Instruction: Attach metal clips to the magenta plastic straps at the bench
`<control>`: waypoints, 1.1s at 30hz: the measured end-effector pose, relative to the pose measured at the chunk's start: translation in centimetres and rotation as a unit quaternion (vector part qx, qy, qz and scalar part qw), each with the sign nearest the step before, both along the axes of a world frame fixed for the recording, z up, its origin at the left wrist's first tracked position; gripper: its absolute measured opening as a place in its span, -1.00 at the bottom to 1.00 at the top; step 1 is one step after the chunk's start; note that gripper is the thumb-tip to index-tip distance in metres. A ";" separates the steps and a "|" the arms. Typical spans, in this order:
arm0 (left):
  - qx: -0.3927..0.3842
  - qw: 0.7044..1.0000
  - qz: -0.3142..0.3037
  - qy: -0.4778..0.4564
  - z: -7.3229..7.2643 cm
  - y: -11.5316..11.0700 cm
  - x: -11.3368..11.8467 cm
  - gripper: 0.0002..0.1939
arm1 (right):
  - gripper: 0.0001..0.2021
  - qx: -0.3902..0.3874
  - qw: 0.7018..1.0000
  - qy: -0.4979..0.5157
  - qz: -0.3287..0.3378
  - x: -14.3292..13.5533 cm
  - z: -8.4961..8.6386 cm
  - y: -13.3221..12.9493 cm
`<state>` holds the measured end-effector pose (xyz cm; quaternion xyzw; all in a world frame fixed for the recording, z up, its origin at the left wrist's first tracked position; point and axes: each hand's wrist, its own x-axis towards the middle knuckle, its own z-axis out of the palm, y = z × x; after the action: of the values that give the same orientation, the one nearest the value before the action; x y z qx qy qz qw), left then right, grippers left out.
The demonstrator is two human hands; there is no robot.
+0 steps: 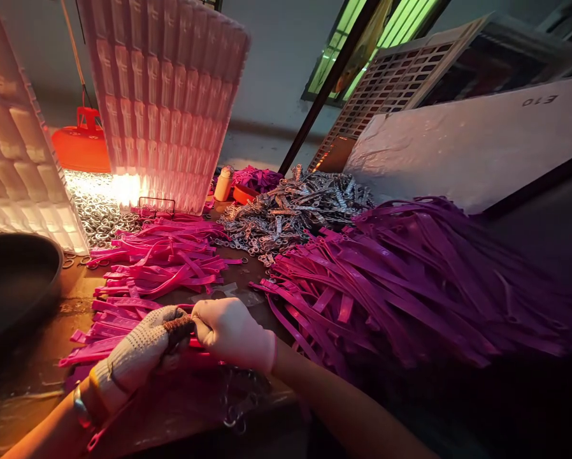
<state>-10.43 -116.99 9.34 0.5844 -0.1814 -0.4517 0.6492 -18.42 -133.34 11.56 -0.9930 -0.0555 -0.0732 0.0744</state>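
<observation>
My left hand (145, 347), in a dotted knit glove with a dark wrap on a finger, is closed around a pink strap (105, 430). One looped end of that strap hangs below my wrist. Against its fingertips presses my right hand (231, 331), in a plain white glove and curled into a fist. Whatever the right fingers pinch is hidden. Beneath and behind both hands lie loose pink straps (166, 255) in rows on the table (76, 306). A few metal clasps (235, 414) lie near the front edge, dim and blurred.
A heap of purple straps (386, 268) covers the right side. Behind it are piled metal clasps (295, 207). Metal rings (99, 217) lie under a red lamp (81, 143). Ridged plastic panels (166, 95) stand upright at the back; a dark round tray (51, 280) sits left.
</observation>
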 end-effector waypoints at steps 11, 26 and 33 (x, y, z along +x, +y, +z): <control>-0.116 0.943 0.060 0.307 -0.7 -1.3 3.4 -0.91 | -0.72 0.183 0.971 -0.064 -0.137 1.5 -0.7 -2.4; -0.020 0.986 0.121 -0.114 1.9 -1.4 3.5 -0.56 | -0.84 0.376 0.922 -0.087 -0.023 1.1 1.3 -2.6; -0.011 0.987 -0.054 -0.150 2.5 -0.3 1.4 -0.68 | -0.85 0.410 0.906 -0.104 0.019 -1.9 3.1 0.9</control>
<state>-9.01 -117.31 11.81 0.6277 -0.3130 -0.3916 0.5955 -20.36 -132.40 14.64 -0.8604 -0.0472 -0.1910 0.4701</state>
